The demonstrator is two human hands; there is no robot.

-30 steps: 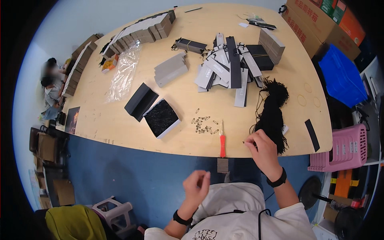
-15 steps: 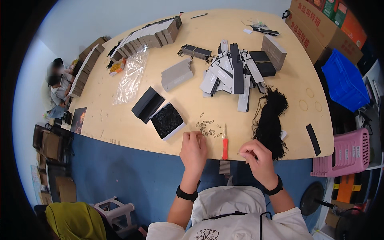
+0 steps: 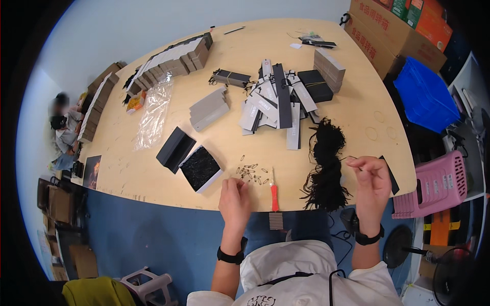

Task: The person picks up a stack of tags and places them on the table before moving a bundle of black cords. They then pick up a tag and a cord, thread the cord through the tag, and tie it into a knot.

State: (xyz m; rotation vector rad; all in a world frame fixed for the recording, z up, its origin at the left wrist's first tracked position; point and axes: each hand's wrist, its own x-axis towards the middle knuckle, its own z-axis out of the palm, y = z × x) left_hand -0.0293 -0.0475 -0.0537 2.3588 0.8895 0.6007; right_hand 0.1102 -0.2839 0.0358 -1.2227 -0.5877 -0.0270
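My left hand [image 3: 236, 200] is at the table's front edge, its fingers curled together; what they hold, if anything, is hidden. Just beyond it lie several small dark metal loops [image 3: 253, 174]. A red-handled tool [image 3: 274, 196] with a thin pale tip lies between my hands. My right hand [image 3: 371, 178] is raised right of a bundle of black cords [image 3: 329, 166], thumb and forefinger pinched on a thin dark cord that reaches toward the bundle. Left of the loops stands an open box [image 3: 201, 171] filled with small black pieces, its black lid [image 3: 175, 148] beside it.
Grey and black printed strips [image 3: 270, 102] are heaped mid-table, beside a banded black stack [image 3: 315, 85]. Rows of grey boxes [image 3: 168, 64] and a clear plastic bag [image 3: 154, 115] lie to the left. A blue crate [image 3: 426, 97] and pink basket [image 3: 434, 188] stand at the right.
My right hand has risen from the front edge to the right side of the cord bundle. My left hand stays near the metal loops. The whole view has shifted slightly.
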